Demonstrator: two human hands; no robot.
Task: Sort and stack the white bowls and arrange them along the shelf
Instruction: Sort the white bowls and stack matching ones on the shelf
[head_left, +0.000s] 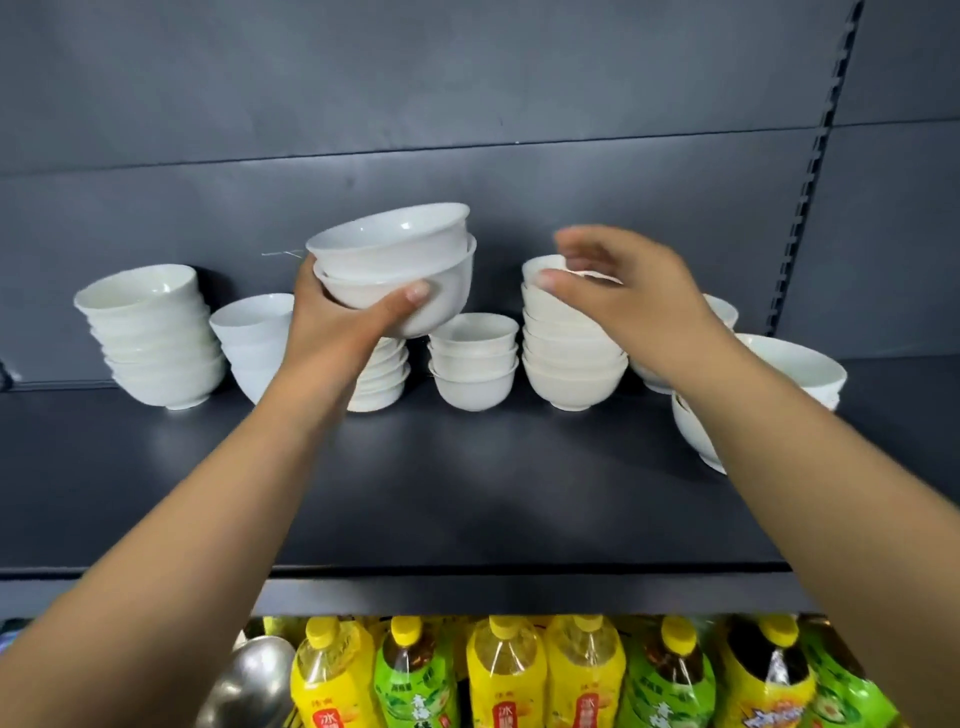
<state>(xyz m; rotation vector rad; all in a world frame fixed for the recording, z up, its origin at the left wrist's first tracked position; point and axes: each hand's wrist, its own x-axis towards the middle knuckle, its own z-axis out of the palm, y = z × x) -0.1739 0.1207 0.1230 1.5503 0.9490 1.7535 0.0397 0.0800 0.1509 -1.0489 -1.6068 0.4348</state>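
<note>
A dark shelf (467, 483) holds white bowls in stacks along its far edge. The left hand (337, 317) lifts two nested bowls (400, 265) above the shelf, thumb across the near side, fingers curled behind. The right hand (623, 291) hovers over a tall stack (571, 353) right of centre, fingers spread loosely, gripping nothing. A short stack (474, 358) sits between the hands; more bowls stand far left (150, 332) and far right (795, 364). Bottled drinks (545, 670) fill the level below.
</note>
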